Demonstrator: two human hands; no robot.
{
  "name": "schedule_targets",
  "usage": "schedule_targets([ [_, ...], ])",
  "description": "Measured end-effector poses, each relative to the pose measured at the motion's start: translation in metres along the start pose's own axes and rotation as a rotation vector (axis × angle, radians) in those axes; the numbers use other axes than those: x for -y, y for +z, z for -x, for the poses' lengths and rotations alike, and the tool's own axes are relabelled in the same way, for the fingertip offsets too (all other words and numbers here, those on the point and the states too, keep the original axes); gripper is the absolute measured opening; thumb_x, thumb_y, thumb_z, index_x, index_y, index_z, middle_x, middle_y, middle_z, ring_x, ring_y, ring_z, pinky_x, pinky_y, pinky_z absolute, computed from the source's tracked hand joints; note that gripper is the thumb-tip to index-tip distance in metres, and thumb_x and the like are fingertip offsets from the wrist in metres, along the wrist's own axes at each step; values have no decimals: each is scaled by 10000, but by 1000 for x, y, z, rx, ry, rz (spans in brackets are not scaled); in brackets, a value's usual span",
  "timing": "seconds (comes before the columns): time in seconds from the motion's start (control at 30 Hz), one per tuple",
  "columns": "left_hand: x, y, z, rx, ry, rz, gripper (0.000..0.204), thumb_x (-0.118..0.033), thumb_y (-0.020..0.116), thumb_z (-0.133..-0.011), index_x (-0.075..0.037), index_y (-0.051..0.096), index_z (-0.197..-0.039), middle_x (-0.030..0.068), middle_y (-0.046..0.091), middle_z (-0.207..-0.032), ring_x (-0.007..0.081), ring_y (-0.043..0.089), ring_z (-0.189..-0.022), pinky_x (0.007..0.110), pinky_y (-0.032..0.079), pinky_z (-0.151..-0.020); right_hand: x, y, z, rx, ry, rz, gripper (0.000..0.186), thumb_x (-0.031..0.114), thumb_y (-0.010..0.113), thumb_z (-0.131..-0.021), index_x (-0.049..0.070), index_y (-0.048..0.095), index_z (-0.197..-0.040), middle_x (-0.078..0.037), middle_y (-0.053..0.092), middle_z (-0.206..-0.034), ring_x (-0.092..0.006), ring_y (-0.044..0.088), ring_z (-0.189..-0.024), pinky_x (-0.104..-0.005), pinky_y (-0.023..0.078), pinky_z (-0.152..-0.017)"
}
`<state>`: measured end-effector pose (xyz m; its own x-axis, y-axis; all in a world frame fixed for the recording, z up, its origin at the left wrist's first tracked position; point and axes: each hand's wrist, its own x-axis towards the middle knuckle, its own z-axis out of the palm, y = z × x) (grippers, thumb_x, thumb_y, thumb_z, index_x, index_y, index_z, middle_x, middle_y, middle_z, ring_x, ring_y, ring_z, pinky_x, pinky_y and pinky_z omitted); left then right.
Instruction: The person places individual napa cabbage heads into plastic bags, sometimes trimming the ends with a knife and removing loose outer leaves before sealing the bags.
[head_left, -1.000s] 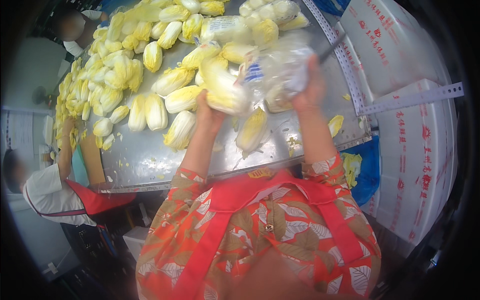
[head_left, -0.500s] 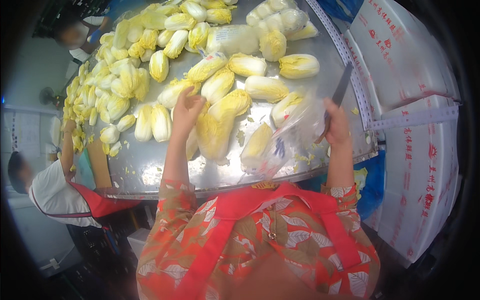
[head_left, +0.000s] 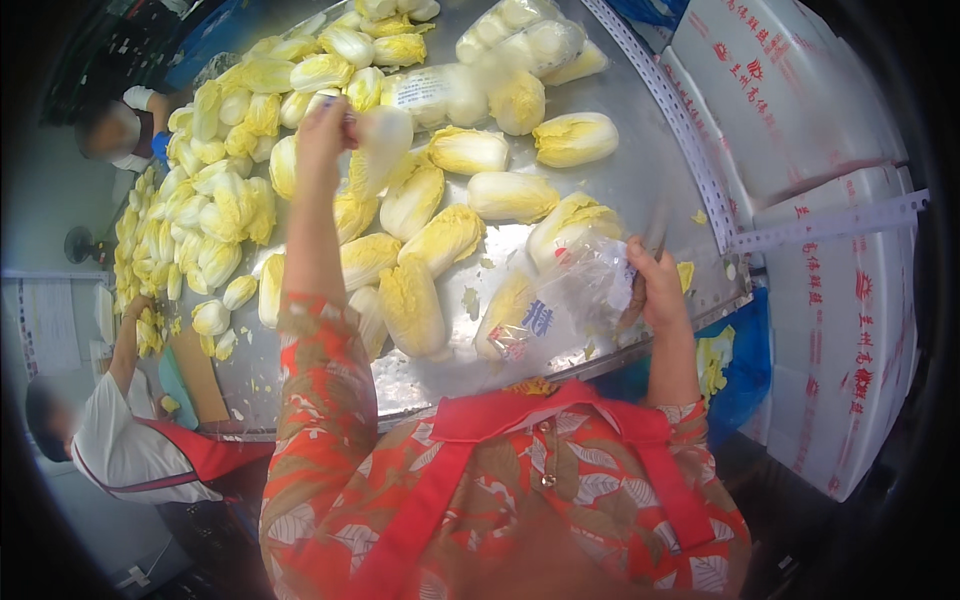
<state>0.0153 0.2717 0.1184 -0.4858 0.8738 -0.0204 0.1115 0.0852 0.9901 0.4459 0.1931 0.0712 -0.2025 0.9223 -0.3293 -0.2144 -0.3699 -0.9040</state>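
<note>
My left hand (head_left: 328, 130) is raised over the cabbages with its fingers closed. Right beside them is a pale, motion-blurred, whitish-yellow thing (head_left: 383, 150), whose kind I cannot make out. On the right, my right hand (head_left: 655, 285) is closed around a knife (head_left: 656, 236), its blade blurred and pointing up. Against the same hand lies a crumpled clear plastic bag (head_left: 595, 285) with blue and red print. It partly covers a yellow napa cabbage (head_left: 505, 305) at the table's near edge. Another napa cabbage (head_left: 572, 228) lies just beyond the bag.
A large heap of napa cabbages (head_left: 215, 200) fills the left of the metal table (head_left: 450, 380). Bagged cabbages (head_left: 440, 95) lie at the back. White printed boxes (head_left: 830, 300) stand at right beside a perforated metal strip (head_left: 690, 140). Two co-workers (head_left: 140, 430) are at left.
My left hand has moved up and left, its fingers closing, with a blurred pale thing now beside it. My right hand has lowered slightly and the bag has bunched up near it. The view has shifted.
</note>
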Motion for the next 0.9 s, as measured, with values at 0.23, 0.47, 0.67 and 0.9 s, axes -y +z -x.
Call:
schedule_targets([
  [0.23, -84, 20, 73, 485, 244, 147, 194, -200, 561, -918, -13, 613, -926, 59, 648, -845, 129, 617, -822, 289, 498, -779, 63, 51, 14, 288, -173, 306, 624, 108, 684, -761, 35, 431, -1326, -33, 603, -871, -53, 516, -544, -207, 410, -455],
  [0.47, -93, 134, 197, 1150, 368, -43, 318, -173, 644, -866, 4, 612, -1127, 93, 646, -1051, 139, 595, -922, 295, 465, -848, 71, 33, 67, 165, -475, 425, 452, 114, 701, -763, 37, 565, -1188, -42, 634, -897, -78, 591, -720, -223, 481, -579],
  [0.67, -79, 185, 256, 1372, 477, -22, 465, -195, 665, -819, -37, 555, -1241, 103, 600, -1181, 201, 557, -1093, 341, 420, -951, 19, -95, 197, -651, -234, 472, 195, 202, 699, -800, 32, 633, -868, 1, 582, -637, -49, 507, -507, -193, 388, -461],
  [0.9, -47, 180, 255, 1470, 239, -128, 360, -145, 577, -893, 17, 557, -1213, 96, 617, -1111, 165, 555, -1054, 292, 418, -923, -169, -200, 422, -1761, -192, 0, 150, 162, 675, -822, 39, 591, -838, -25, 571, -629, -86, 509, -471, -221, 382, -405],
])
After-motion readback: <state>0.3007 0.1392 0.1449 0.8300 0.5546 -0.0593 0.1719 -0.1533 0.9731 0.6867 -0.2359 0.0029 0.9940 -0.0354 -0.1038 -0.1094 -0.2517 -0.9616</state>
